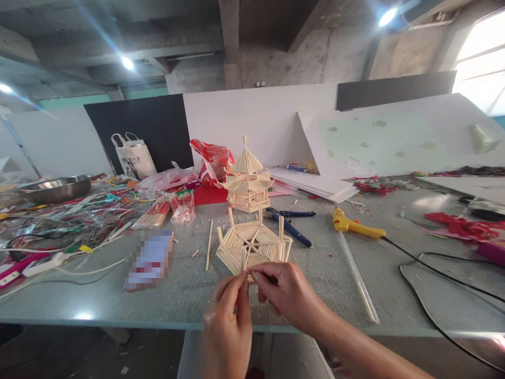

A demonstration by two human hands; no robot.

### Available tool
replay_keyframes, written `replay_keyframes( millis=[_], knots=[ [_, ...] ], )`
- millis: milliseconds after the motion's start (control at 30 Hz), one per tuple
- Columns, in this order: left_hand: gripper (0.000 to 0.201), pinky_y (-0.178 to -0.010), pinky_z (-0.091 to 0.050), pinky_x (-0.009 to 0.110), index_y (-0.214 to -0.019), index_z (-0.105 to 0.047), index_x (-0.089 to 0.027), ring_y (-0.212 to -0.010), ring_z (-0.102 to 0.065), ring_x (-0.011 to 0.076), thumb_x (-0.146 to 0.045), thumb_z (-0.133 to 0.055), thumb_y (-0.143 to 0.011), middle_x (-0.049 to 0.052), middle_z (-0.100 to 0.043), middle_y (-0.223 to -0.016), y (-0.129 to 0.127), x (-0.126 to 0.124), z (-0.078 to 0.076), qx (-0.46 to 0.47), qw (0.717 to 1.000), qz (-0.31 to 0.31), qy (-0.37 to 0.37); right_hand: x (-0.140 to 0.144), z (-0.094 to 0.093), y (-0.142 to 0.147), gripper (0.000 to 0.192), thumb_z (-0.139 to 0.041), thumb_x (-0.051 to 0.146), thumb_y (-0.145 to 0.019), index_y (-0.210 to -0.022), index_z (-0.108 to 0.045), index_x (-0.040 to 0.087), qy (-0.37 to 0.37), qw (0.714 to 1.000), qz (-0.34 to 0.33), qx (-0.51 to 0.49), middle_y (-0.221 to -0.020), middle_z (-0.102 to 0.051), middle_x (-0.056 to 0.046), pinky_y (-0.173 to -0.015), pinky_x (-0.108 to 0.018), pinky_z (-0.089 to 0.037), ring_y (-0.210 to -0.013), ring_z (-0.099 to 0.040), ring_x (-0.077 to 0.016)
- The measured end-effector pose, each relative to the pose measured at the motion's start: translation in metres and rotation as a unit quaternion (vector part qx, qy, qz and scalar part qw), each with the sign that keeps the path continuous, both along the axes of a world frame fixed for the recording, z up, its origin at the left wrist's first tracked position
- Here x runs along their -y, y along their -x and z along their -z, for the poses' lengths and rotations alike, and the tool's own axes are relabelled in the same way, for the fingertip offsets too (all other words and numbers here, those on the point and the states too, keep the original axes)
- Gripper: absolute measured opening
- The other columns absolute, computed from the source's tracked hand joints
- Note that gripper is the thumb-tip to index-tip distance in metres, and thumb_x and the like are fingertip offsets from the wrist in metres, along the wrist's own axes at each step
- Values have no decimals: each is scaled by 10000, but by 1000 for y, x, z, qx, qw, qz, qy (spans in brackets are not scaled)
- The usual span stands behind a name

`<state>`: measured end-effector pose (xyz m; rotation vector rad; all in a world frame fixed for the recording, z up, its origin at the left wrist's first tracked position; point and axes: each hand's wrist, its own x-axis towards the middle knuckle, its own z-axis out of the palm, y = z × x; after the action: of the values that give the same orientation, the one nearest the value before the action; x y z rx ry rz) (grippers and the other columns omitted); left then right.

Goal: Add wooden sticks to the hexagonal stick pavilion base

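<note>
Wooden sticks made up the flat base, which sat on the grey table right in front of the person. I took the base as the middle of my clock, with 6 on the person's side. Short posts stood up around its edge.

The left hand was at 7 o'clock and the right hand was at 5. Their fingertips met at 6, at the near edge of the base. On both hands the thumb and pointing finger were pinched narrow. What was between them was too small and too hidden for me to tell.

At 12 o'clock, just behind the base, stood a stick tower with a pointy roof. Blue pliers lay at 2, near the base, with their legs spread. Farther out, between 2 and 3, was a yellow glue gun with a black cord. A long clear rod lay at 4.

One loose stick lay at 9, just beside the base. Past it was a flat thing, too blurry to name. Packs of sticks lay at 10, and a red bag sat at 11.
</note>
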<state>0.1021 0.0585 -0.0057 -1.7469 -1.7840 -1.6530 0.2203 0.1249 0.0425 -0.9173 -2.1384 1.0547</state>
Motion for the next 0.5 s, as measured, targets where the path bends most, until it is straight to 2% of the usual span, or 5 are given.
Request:
replay_keyframes(
  millis=[133, 267, 400, 500],
  knots=[
    [200, -699, -530, 244, -961, -642, -205, -781, -662, 157, -278, -500, -841, 55, -704, -899, -6, 8, -4, 120, 992, 17, 36, 13, 8, 0, 274, -404, 240, -864, -828, -659, 148, -48, 997, 0, -65, -586, -580, 14, -497, -159, -395, -500, -506, -65],
    [237, -605, -549, 219, -852, -662, -196, -668, -673, 158, -400, -574, -768, 39, -723, -799, -10, 12, -10, 270, 961, 17, 65, 25, 19, 0, 246, -408, 198, -863, -879, -648, 145, -116, 984, -13, -131, -685, -636, -14, -570, -171, -429, -580, -560, -79],
    [299, -538, -541, 194, -743, -646, -175, -586, -655, 148, -456, -677, -642, 17, -708, -663, -12, 11, -17, 363, 929, 13, 70, 29, 22, 0, 245, -408, 176, -852, -954, -623, 117, -145, 974, -38, -172, -641, -615, -20, -529, -159, -418, -524, -528, -71],
    [333, -527, -520, 174, -711, -620, -173, -538, -621, 122, -470, -712, -591, -8, -677, -607, -18, 9, -18, 408, 912, 4, 41, 25, 23, -1, 245, -402, 152, -830, -946, -608, 87, -173, 965, -66, -184, -597, -594, -22, -484, -150, -395, -479, -499, -65]
  ],
)
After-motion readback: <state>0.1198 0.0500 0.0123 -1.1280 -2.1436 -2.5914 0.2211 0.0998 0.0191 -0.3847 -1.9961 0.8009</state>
